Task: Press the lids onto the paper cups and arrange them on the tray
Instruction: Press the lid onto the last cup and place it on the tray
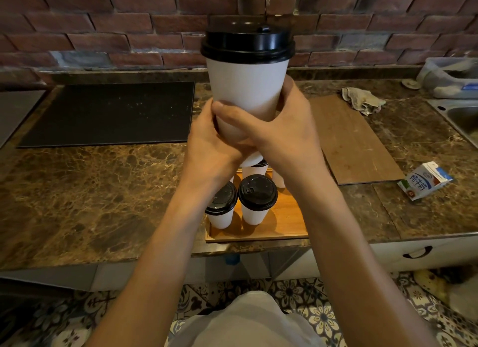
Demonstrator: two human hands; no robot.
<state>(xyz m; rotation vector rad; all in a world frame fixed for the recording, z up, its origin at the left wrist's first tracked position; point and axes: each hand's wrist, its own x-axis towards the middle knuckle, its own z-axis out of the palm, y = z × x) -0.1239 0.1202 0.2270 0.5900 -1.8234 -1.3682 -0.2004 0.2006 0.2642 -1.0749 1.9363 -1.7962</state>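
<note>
**Held paper cup** (247, 88): white, upright, long axis vertical, wide mouth up. It is raised clear of the desk (90, 191), above the far end of the tray.

**Lid** (247, 45): black, seated on the cup's rim. It looks level all round on the visible side; the far side is hidden.

**Left grip** (212, 150): clenched round the cup's lower part from the left.

**Right grip** (282, 129): wrapped round the same lower part from the right, thumb across the front and overlapping the left grip. The base pokes out just below both.

**Tray** (289, 217): wooden, at the desk's front edge, directly beneath the grips.

**Tray contents:** two lidded cups (221, 204) (257, 199) stand side by side at its left and middle. At least two more stand behind them, mostly hidden by the arms.

**Bare tray floor:** shows at the front right corner. The right grip is nearer that spot, so the set-down is judged to run straight down and slightly rightward, axis kept vertical.

**Desk, outward:**
- black mat (111, 114), far left
- wooden board (354, 139), right of the tray
- crumpled cloth (362, 101), at the board's far end
- milk carton (424, 181), lying on its side near the right front
</note>
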